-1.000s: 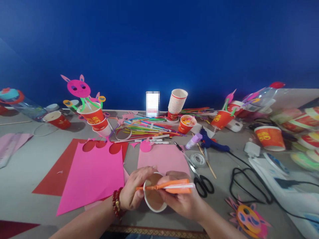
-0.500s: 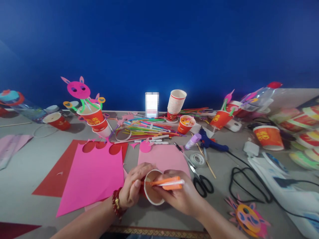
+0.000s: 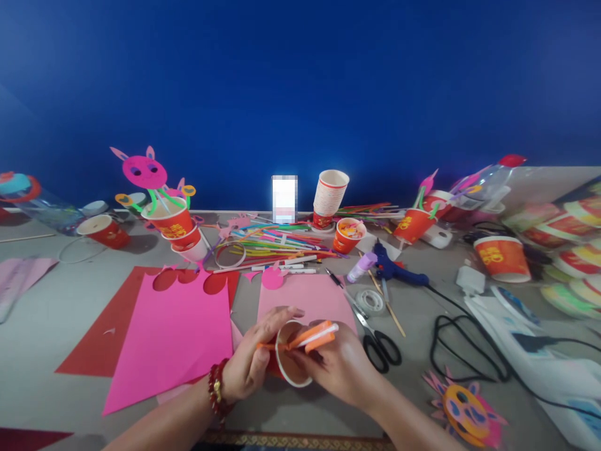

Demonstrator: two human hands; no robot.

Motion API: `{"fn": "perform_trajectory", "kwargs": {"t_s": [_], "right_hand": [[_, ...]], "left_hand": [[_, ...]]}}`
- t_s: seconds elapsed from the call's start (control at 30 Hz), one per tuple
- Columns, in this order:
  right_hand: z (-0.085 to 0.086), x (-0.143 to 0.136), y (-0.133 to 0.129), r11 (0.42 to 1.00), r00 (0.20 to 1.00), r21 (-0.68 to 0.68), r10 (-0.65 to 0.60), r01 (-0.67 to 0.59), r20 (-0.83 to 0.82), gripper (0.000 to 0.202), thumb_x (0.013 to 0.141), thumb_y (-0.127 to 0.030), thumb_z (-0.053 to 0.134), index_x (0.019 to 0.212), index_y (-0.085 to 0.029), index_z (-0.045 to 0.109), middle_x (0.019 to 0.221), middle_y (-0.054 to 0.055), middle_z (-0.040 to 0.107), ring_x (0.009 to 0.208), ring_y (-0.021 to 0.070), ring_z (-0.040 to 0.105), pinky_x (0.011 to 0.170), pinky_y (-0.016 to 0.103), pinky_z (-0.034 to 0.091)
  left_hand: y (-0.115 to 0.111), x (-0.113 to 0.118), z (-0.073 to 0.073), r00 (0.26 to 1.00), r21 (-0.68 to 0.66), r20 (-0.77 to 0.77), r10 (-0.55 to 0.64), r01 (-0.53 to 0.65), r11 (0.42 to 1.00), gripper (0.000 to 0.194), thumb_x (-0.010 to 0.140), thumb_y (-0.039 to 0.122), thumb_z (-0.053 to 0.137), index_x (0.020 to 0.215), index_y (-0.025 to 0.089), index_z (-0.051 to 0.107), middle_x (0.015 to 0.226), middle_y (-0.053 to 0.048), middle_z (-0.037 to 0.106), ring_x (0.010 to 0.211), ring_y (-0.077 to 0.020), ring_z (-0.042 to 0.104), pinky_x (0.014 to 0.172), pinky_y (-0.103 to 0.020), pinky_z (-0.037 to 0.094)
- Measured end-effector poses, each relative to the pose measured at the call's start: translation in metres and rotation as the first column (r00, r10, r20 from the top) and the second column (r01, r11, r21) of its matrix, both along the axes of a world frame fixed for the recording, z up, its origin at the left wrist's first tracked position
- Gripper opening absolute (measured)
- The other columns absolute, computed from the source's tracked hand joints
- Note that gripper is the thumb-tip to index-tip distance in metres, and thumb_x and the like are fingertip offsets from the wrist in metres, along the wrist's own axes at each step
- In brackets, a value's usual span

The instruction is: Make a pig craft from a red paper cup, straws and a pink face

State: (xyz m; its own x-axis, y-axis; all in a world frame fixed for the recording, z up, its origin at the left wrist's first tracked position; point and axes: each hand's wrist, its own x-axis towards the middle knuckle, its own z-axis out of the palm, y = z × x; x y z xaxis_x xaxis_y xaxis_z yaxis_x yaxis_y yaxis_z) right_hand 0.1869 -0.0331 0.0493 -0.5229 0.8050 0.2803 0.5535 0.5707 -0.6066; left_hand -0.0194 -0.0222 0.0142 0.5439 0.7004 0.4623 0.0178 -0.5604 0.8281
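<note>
Paper cup (image 3: 292, 368) is held between the two hands, just above the near part of the tabletop (image 3: 277, 416), with its mouth tilted toward the right hand and the viewer. Its red outer wall is curled around by the left hand (image 3: 248, 357), whose wrist is circled by a beaded bracelet (image 3: 216, 389). The right hand (image 3: 340, 363) is closed narrowly at the mouth of the cup, and an orange-and-white item (image 3: 322, 340) is gripped in its fingers. The thin end of this item is laid across the rim and is pointed toward the left hand.

Beyond the hands, a pale pink sheet (image 3: 305, 300) is partly overlapped by them; to the left, a bright pink sheet (image 3: 173, 338) with rounded cut-outs is spread over a red sheet (image 3: 94, 338). Black-handled scissors (image 3: 382, 351) are placed just beside the right hand, near a roll of clear tape (image 3: 370, 302).

The base of the cup and most of its outer wall are hidden by the left hand, and some right fingertips are lost inside the mouth. Whether the thin end is touched by the left hand cannot be told, nor can the kind of item. A dark red sheet (image 3: 28, 440) is cut off at the lower left corner, a plastic bottle (image 3: 47, 207) is cropped at the left edge, and the stacked cups (image 3: 582, 250) at the far right are smeared by blur.
</note>
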Motion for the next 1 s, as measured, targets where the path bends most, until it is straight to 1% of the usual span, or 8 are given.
{"fn": "perform_trajectory", "kwargs": {"t_s": [0.27,0.43,0.5,0.6,0.67,0.77,0.87,1.0], "right_hand": [[0.002,-0.003,-0.002,0.999,1.0,-0.034,0.006,-0.005,0.028,0.01,0.084,-0.018,0.065,0.075,-0.02,0.068,0.07,0.003,0.072,0.064,0.0193,0.067,0.061,0.027,0.042],[-0.004,-0.002,0.0,0.998,1.0,-0.054,-0.014,0.015,0.017,0.011,0.084,-0.017,0.066,0.072,-0.019,0.066,0.069,0.003,0.072,0.063,0.0189,0.066,0.059,0.026,0.041],[-0.006,-0.002,0.001,0.996,0.999,-0.079,-0.036,0.036,0.001,0.016,0.084,-0.018,0.066,0.068,-0.019,0.064,0.064,0.002,0.07,0.058,0.0174,0.063,0.057,0.026,0.039],[-0.003,-0.001,0.003,0.979,0.995,-0.204,-0.048,0.029,-0.088,0.017,0.086,-0.028,0.07,0.072,-0.019,0.066,0.063,-0.001,0.068,0.055,0.0145,0.059,0.054,0.024,0.038],[0.002,0.001,0.003,0.952,0.975,-0.305,-0.04,-0.029,-0.219,0.017,0.089,-0.038,0.069,0.09,-0.021,0.069,0.068,-0.002,0.067,0.055,0.013,0.057,0.052,0.022,0.038],[0.006,0.006,0.003,0.943,0.896,-0.333,-0.127,-0.024,-0.426,0.03,0.097,-0.044,0.056,0.115,-0.021,0.062,0.082,0.001,0.068,0.057,0.012,0.054,0.051,0.022,0.041],[0.006,0.008,0.004,0.942,0.86,-0.331,-0.218,0.06,-0.462,0.029,0.098,-0.046,0.052,0.101,-0.019,0.063,0.082,0.002,0.065,0.058,0.0117,0.05,0.052,0.022,0.04],[0.002,0.002,0.004,0.904,0.943,-0.427,-0.125,-0.02,-0.309,0.031,0.095,-0.043,0.058,0.076,-0.019,0.053,0.065,-0.004,0.051,0.055,0.0103,0.043,0.049,0.021,0.031]], "left_hand": [[-0.002,-0.003,-0.002,0.997,-0.058,0.018,0.074,-0.073,0.996,0.063,0.101,0.055,0.017,0.14,0.022,0.053,0.13,-0.012,0.066,0.119,-0.0315,0.06,0.106,-0.046,0.042],[-0.001,0.0,0.001,0.999,-0.115,0.029,0.028,-0.025,0.993,0.063,0.101,0.056,0.018,0.142,0.02,0.05,0.133,-0.013,0.062,0.125,-0.0352,0.056,0.11,-0.05,0.038],[-0.001,0.003,0.0,0.998,-0.133,0.056,-0.042,0.049,0.99,0.067,0.097,0.062,0.035,0.15,0.022,0.038,0.141,-0.015,0.055,0.13,-0.0372,0.052,0.112,-0.052,0.037],[-0.001,0.007,-0.004,0.99,-0.207,0.104,-0.098,0.117,0.971,0.094,0.08,0.057,0.072,0.155,0.03,0.024,0.146,-0.016,0.049,0.132,-0.0378,0.051,0.11,-0.052,0.041],[-0.002,0.009,-0.007,0.984,-0.29,0.171,-0.052,0.101,0.952,0.094,0.075,0.051,0.079,0.153,0.032,0.029,0.144,-0.015,0.051,0.129,-0.0358,0.054,0.108,-0.049,0.044],[-0.003,0.008,-0.009,0.944,-0.421,0.309,0.116,0.027,0.907,0.073,0.085,0.052,0.068,0.148,0.026,0.04,0.137,-0.015,0.057,0.122,-0.0319,0.059,0.103,-0.046,0.048],[-0.001,0.007,-0.008,0.886,-0.502,0.395,0.244,-0.014,0.865,0.062,0.09,0.054,0.06,0.142,0.024,0.045,0.131,-0.014,0.062,0.109,-0.0275,0.064,0.095,-0.042,0.053],[0.001,0.007,-0.003,0.878,-0.519,0.383,0.286,-0.051,0.853,0.055,0.086,0.054,0.065,0.131,0.023,0.054,0.125,-0.012,0.065,0.1,-0.025,0.066,0.086,-0.036,0.055]]}}
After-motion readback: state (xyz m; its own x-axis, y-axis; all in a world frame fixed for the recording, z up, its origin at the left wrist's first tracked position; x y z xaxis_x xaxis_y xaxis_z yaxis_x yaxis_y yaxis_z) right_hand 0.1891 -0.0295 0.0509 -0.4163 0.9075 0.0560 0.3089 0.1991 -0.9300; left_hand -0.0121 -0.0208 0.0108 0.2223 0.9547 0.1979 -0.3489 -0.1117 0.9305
